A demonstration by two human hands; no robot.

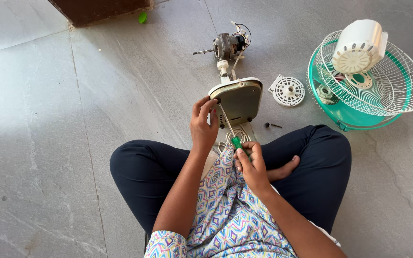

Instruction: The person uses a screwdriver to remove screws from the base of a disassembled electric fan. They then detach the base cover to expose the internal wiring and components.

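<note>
A person sits cross-legged on the grey tiled floor (48, 119) with a dismantled table fan spread in front of them. The left hand (203, 125) is clenched on the near-left edge of the fan base (239, 100), which is tipped up so its underside faces the camera. The right hand (250, 165) grasps the green handle of a screwdriver (230, 131), whose shaft slants up towards 11 o'clock and ends at the left edge of the base beside the left fingers; whether the tip sits in a screw is hard to tell from here.

Much of the stripping-down looks done. The bare motor (226, 45) with its shaft and wires lies at 12 o'clock, joined to the base by the neck. At 2 o'clock the wire guard (397, 91) rests in a green blade assembly (345, 117) with the white motor housing (359, 45) set on top. A round white perforated cover (288, 91) lies between guard and base, and a loose dark screw (269, 125) lies just beside the base at 3 o'clock. What seems left is the base itself, whose bottom plate is in place
</note>
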